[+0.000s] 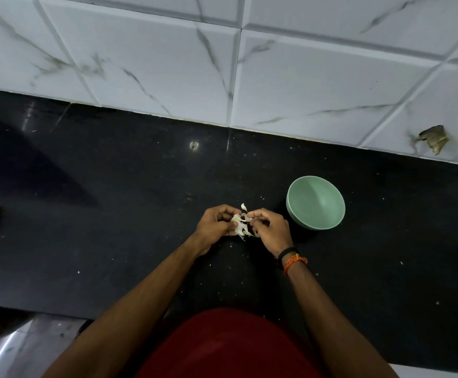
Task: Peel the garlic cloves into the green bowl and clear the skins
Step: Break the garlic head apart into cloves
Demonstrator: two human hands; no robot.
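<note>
Both hands meet just left of the green bowl (315, 203): our left hand (214, 223) and right hand (270, 231) pinch the garlic (240, 223) between curled fingers, above the black desk (113, 214). We see loose skins (243, 206) sticking out of it. Nothing lies in the bowl.

Black countertop (113, 214) ran below a white marbled tile wall (277, 77); chipped tile hole (434, 138) sat far right.

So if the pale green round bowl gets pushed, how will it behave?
The pale green round bowl looks empty, so probably light. On the glossy black counter it may slide easily. Its narrower base suggests it could tip.
</note>
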